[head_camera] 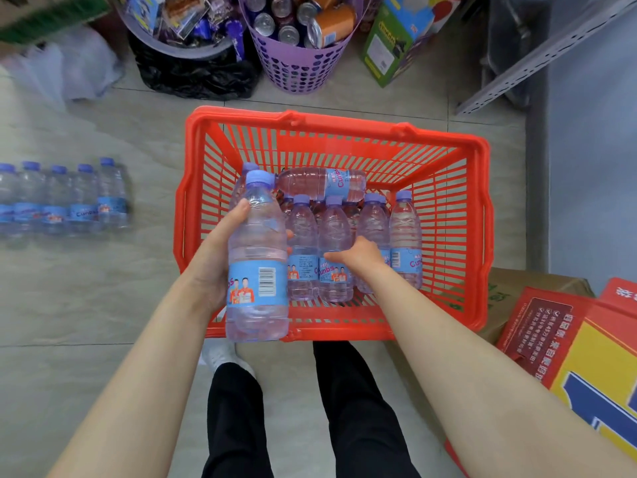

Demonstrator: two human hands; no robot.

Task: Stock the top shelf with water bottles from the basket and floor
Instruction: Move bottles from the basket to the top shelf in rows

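A red plastic basket [475, 208] stands on the floor in front of me with several clear water bottles, purple caps and blue labels. My left hand [220, 250] is shut on one water bottle [256, 270], held upright above the basket's near left corner. My right hand [358, 257] reaches into the basket and curls around an upright bottle [334, 236] in the front row. One bottle [320, 182] lies on its side on top of the others. A wrapped pack of bottles [65, 198] lies on the floor at the left.
A purple perforated basket [296, 70] of drink cans and a tub above a black bag [196, 77] stand beyond the red basket. Red and yellow cartons [558, 339] sit at the right. A grey perforated shelf post [537, 53] rises at the upper right.
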